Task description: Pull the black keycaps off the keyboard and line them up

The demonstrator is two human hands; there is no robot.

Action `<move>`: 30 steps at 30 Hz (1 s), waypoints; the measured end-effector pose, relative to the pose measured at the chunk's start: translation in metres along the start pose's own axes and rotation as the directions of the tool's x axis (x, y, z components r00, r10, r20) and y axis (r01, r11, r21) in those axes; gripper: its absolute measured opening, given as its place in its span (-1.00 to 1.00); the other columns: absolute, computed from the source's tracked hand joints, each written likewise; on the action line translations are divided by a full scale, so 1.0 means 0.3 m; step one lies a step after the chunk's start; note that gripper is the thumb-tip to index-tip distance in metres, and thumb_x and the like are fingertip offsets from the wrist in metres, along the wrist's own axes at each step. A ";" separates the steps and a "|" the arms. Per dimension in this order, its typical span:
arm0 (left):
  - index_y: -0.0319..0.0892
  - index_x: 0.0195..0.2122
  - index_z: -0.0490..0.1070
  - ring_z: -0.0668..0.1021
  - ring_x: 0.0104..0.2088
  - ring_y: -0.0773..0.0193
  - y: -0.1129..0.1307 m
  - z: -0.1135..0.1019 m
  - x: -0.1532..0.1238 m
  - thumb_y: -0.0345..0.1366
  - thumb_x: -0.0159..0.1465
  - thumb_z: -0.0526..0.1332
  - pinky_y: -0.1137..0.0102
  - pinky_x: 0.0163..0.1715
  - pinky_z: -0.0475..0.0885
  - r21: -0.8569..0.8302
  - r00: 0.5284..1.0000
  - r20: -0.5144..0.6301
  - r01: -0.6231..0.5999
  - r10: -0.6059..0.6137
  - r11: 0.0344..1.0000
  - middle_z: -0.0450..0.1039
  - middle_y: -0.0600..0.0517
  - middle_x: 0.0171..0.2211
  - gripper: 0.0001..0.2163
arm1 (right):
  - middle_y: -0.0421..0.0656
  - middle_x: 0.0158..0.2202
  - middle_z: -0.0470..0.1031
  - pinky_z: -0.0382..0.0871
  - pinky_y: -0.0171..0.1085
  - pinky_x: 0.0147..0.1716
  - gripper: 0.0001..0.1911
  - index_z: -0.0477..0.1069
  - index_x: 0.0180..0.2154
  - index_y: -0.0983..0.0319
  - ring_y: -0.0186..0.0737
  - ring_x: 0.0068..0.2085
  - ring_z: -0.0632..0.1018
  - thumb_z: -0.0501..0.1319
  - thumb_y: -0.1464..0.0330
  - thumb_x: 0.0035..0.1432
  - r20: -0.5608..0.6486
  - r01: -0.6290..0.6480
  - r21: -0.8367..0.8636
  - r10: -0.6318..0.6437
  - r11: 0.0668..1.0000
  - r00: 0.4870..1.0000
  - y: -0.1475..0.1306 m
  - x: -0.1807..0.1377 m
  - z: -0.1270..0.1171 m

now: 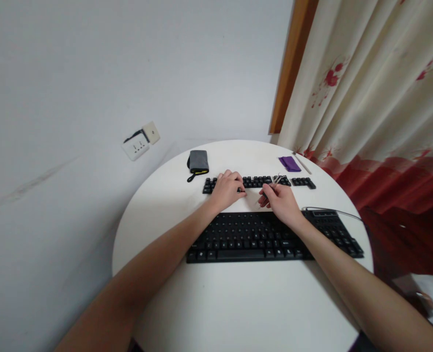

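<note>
My left hand [228,188] reaches over the left part of a row of loose black keycaps [256,182]. Its thumb and fingers pinch a small black keycap [241,190]. My right hand [280,198] is closed round a wire keycap puller [278,180], whose thin metal wires stick out past the fingers; its handle is mostly covered. Below both hands lies a black keyboard [246,254]. Its upper rows show bare switches, while the bottom rows and the number pad carry keycaps. My right forearm crosses over the keyboard.
A grey cloth pouch [199,161] sits at the back left of the round white table [216,298]. At the back right lie a folded purple cloth [290,164] and a thin brush-like stick [303,164]. The keyboard's cable [343,212] runs off the right edge.
</note>
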State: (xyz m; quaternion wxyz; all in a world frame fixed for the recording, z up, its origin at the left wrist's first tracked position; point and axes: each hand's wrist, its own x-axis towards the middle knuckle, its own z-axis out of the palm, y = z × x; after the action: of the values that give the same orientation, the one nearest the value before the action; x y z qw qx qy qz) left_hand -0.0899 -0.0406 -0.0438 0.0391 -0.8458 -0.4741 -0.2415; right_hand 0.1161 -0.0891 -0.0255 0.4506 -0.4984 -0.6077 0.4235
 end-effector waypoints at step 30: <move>-0.05 0.00 0.47 0.37 0.04 -0.03 -0.002 0.002 -0.001 -0.24 0.16 0.41 0.11 0.01 0.30 -0.004 0.998 -0.010 0.064 -0.064 0.998 0.46 -0.04 -0.01 -0.63 | -0.10 -0.56 0.56 0.39 -0.36 -0.54 -0.58 0.46 -0.38 0.29 -0.30 -0.56 0.54 0.16 0.07 0.29 0.013 0.009 0.008 -0.009 1.000 1.000 0.003 0.004 -0.003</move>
State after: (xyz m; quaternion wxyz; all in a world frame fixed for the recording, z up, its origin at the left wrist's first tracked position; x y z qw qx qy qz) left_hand -0.0903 -0.0403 -0.0446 0.0323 -0.8290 -0.5004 -0.2476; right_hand 0.1170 -0.0877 -0.0261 0.4506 -0.4909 -0.6111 0.4272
